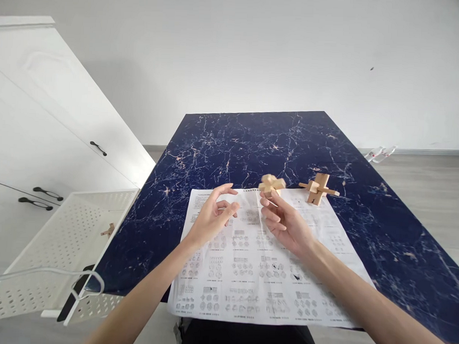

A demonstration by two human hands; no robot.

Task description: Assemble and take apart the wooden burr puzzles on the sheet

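Above a printed diagram sheet (264, 263) on the dark marbled counter (253, 142), the right hand (284, 221) pinched a small wooden puzzle (271, 184) in its fingertips. The left hand (213, 216) hovered beside it, fingers loosely spread and empty. A second wooden cross puzzle (318, 188) stood nearby. Left of the counter, a white perforated basket (42, 256) contained one small wooden piece (108, 231).

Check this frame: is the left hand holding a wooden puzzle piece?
No, the left hand is empty, fingers curled; the right hand holds the wooden puzzle.
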